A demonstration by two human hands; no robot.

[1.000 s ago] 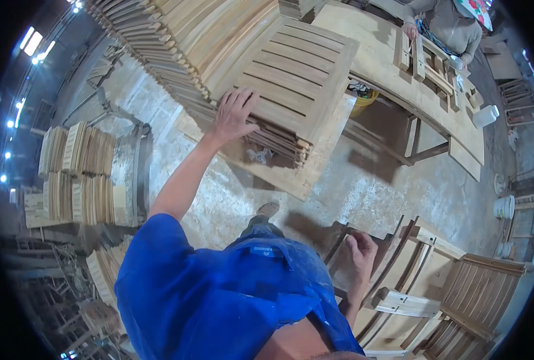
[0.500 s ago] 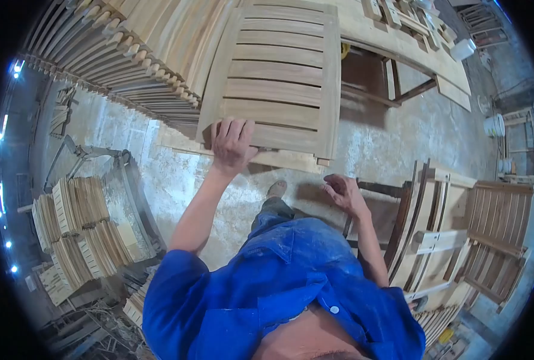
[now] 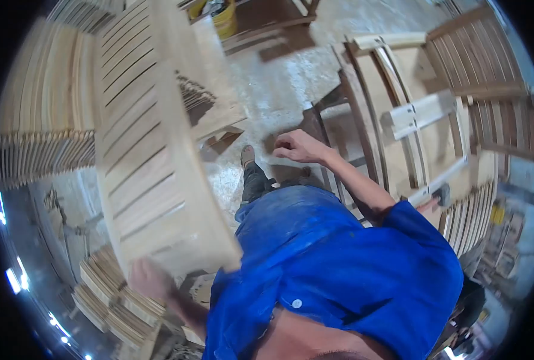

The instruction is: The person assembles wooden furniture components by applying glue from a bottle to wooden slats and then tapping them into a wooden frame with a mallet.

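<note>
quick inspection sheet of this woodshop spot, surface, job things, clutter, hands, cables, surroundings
surface: dusty concrete floor, pale and scuffed.
job's things: slatted wooden panel, lifted and tilted, motion-blurred.
clutter: yellow bucket at the top; stacks of slatted panels on the left and more stacked pieces lower left.
hands: left hand blurred, at the panel's lower edge, grip unclear; right hand loosely closed, on or just above a dark chair frame.
cables: nothing seen.
surroundings: wooden chair frames on the right; ceiling lights at the far left edge.
</note>
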